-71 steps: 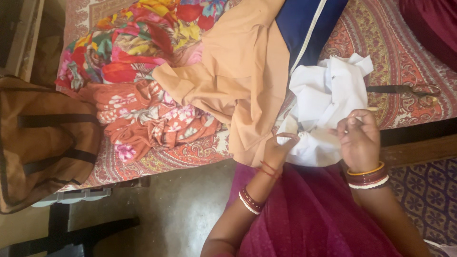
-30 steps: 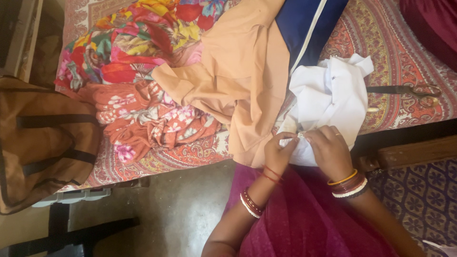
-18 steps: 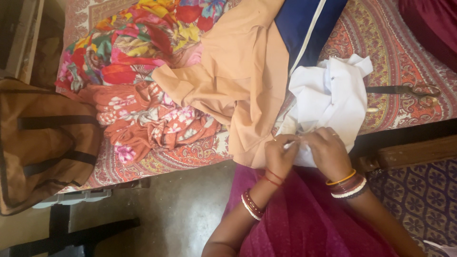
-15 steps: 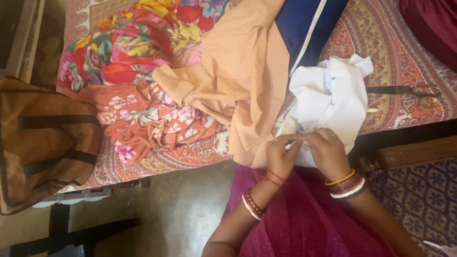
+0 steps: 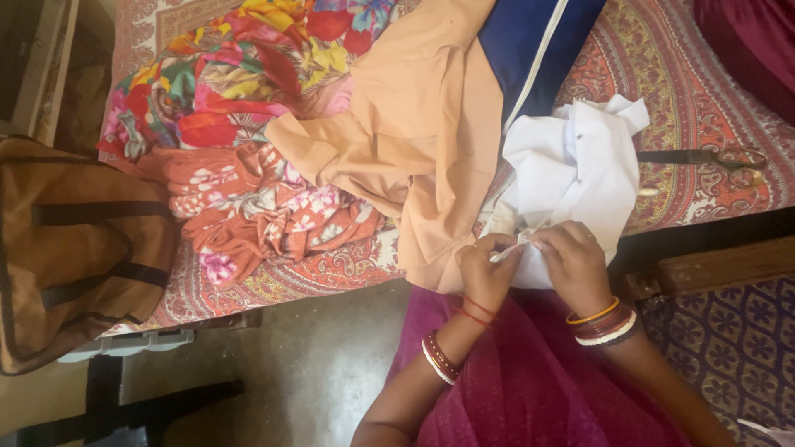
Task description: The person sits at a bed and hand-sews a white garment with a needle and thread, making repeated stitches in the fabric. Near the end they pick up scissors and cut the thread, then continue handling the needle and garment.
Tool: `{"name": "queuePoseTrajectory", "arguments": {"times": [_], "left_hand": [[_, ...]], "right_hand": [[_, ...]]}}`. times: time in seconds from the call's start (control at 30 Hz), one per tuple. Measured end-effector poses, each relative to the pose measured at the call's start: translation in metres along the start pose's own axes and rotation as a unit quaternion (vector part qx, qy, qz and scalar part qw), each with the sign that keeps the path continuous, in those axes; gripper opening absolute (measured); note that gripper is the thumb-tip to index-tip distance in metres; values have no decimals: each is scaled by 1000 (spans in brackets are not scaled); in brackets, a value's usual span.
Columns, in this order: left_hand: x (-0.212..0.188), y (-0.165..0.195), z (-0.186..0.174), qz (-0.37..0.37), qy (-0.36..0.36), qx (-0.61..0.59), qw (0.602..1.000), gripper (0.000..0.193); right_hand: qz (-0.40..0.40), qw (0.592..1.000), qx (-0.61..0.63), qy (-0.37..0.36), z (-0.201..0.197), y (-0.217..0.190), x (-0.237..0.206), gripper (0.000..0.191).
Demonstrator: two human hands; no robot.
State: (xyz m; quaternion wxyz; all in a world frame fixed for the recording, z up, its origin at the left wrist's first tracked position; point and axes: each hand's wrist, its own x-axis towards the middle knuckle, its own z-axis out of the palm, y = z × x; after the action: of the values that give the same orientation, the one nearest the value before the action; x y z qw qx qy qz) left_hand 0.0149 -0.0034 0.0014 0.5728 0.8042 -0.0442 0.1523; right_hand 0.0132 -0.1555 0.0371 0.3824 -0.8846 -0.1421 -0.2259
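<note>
Left hand (image 5: pixel 489 269) and right hand (image 5: pixel 573 258) met at the near edge of the bed (image 5: pixel 704 91), fingers of both pinched on the lower hem of the white cloth (image 5: pixel 580 165). Peach garment (image 5: pixel 414 141) lay touching it at 9 o'clock, scissors (image 5: pixel 712 157) beyond at 3 o'clock. Brown bag (image 5: pixel 74 248) sat far off at 9 o'clock.

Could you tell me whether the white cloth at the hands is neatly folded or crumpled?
Crumpled: the white cloth lies bunched in uneven creases, its near edge pinched by both hands.

Home bedroom — patterned bedspread (image 5: pixel 712 108), heaped clothes (image 5: pixel 265 124)
</note>
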Motion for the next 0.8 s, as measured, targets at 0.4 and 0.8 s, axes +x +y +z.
{"name": "queuePoseTrajectory", "arguments": {"times": [0.4,0.8], "left_hand": [[-1,9,-4,80,32,35,996,12],[-7,10,-5,122,14,83,989,23]], "right_hand": [[-26,999,-22,11,-2,-11,0,6],[-40,999,-34,6,3,0,-2,10]]}}
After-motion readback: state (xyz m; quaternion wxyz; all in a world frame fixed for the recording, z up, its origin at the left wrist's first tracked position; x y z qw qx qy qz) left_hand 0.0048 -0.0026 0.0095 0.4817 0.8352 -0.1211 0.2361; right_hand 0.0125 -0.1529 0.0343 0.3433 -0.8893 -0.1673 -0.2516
